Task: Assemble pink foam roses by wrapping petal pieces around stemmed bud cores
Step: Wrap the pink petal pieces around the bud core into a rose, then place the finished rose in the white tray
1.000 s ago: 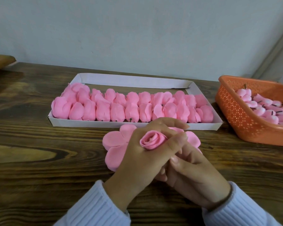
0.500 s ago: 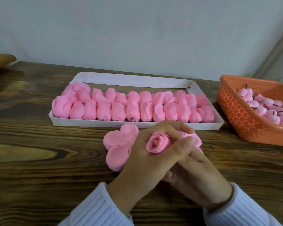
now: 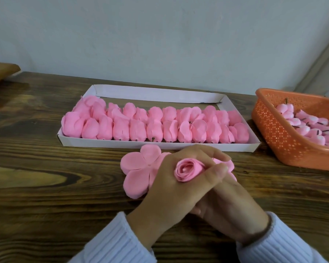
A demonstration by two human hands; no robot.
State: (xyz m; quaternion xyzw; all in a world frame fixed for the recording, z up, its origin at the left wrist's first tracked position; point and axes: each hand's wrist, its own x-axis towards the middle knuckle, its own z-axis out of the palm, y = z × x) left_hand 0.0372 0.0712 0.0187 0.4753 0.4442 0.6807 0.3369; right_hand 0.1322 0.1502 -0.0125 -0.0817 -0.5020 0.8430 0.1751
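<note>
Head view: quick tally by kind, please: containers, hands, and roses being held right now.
Tray: 1
Basket: 1
Hands: 2, left hand and right hand
Rose, gripped by the left hand: 1
Total: 5

1 rolled pink foam rose (image 3: pixel 187 168) sits upright, spiral face up, pinched in my left hand (image 3: pixel 171 188); flat pink lobed foam petal pieces (image 3: pixel 139 173) lie just behind it.

Fingertips of right hand (image 3: pixel 234 211) hidden under left hand (image 3: pixel 169 188)
</note>
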